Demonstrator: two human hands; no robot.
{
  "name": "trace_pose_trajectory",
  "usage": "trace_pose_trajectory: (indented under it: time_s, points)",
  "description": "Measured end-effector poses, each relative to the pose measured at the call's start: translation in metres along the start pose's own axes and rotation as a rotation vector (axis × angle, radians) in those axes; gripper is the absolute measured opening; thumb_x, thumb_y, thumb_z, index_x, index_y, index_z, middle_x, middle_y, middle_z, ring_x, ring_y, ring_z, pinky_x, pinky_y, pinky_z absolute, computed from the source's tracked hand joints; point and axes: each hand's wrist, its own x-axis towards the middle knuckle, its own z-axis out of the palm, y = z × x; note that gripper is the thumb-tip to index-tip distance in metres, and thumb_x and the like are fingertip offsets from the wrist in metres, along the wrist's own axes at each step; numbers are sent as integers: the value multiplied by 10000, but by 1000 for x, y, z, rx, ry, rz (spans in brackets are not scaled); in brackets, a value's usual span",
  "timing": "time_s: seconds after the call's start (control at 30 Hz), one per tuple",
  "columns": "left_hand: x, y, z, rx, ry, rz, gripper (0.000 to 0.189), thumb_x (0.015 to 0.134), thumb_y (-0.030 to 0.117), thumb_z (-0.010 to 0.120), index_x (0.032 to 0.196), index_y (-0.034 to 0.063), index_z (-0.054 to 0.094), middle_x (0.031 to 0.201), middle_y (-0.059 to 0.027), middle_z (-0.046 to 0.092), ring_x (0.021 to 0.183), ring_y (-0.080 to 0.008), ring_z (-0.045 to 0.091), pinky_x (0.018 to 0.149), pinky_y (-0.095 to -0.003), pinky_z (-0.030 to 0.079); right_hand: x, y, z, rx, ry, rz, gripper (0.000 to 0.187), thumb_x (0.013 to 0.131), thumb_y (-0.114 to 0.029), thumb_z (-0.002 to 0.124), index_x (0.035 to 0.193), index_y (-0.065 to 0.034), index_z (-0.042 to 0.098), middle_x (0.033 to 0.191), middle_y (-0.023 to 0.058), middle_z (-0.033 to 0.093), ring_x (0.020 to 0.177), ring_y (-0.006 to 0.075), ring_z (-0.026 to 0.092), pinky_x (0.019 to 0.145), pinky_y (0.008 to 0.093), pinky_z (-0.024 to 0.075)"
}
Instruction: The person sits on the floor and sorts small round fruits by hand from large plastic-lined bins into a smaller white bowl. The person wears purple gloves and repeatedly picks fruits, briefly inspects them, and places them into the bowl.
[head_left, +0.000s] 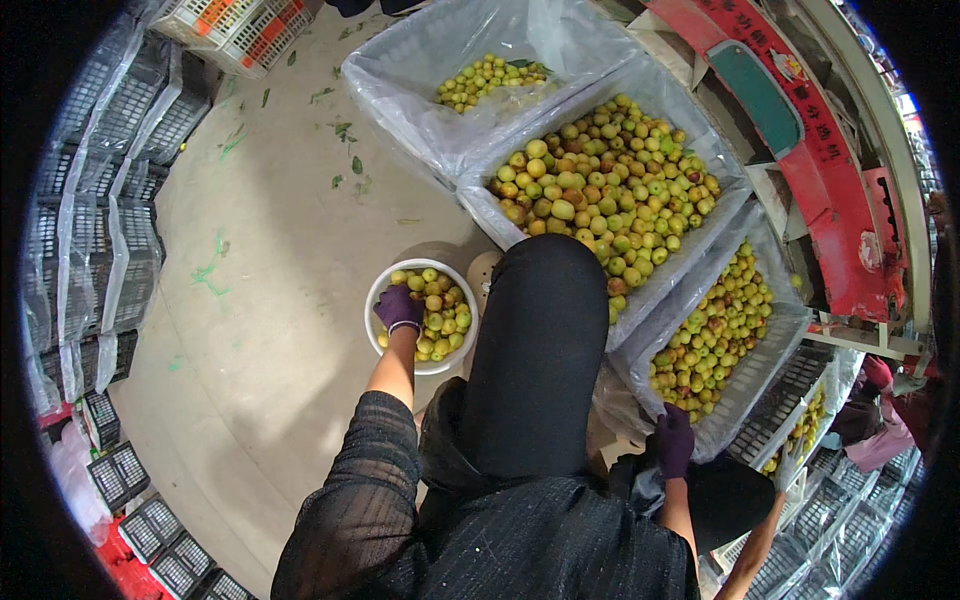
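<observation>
My left hand (399, 307), in a purple glove, reaches into a round white tub (369, 319) of yellow-green and brownish jujube-like fruits (442, 322); its fingers point down among them, and whether they hold any is hidden. My right hand (675, 439), also gloved in purple, is at the near corner of a plastic-lined crate (787, 330) of similar fruits; its grip cannot be made out. A fuller lined crate (476, 202) of fruits (615, 187) stands beyond my knee. Behind it, another lined crate (397, 97) holds a smaller heap of fruits (487, 79).
Stacked dark crates (75, 225) with plastic liners line the left side. A red machine (817, 150) stands at the upper right. Further right are another crate of fruits (806, 424), a co-worker's pink sleeve (881, 442) and a bare forearm (754, 551). Leaves (343, 133) lie on the floor.
</observation>
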Motion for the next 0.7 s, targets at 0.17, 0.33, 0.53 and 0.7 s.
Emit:
trace_pose_trajectory:
  time_s: [0.17, 0.33, 0.53, 0.7]
  points:
    - [-16, 10, -11, -160, 128, -78, 337, 743, 289, 627, 1026, 112, 584, 990, -113, 605, 952, -301, 582, 794, -440, 443, -1, 10, 2, -123, 35, -121, 257, 812, -219, 587, 1040, -102, 607, 1003, 117, 609, 887, 302, 606, 742, 353, 474]
    - [-29, -19, -4, -739, 211, -60, 229, 721, 193, 614, 901, 53, 597, 859, -183, 631, 830, -347, 603, 744, -423, 466, -3, -19, -3, -151, -2, -21, 277, 761, -179, 603, 1021, -87, 624, 986, 143, 614, 902, 327, 590, 772, 391, 465]
    - [-30, -15, 19, -90, 131, 496, 182, 806, 135, 471, 801, 89, 646, 834, -170, 639, 757, -322, 616, 670, -422, 488, -5, -7, 3, -263, 9, -109, 303, 778, -215, 574, 1040, -70, 618, 954, 167, 613, 898, 352, 577, 778, 434, 456]
    - [-29, -7, 24, -171, -128, 129, 372, 879, 388, 435, 977, 99, 647, 983, -186, 627, 922, -366, 597, 767, -441, 481, 6, -20, 5, -311, -157, -52, 300, 794, -321, 527, 953, -95, 647, 937, 133, 629, 859, 333, 601, 737, 444, 475]
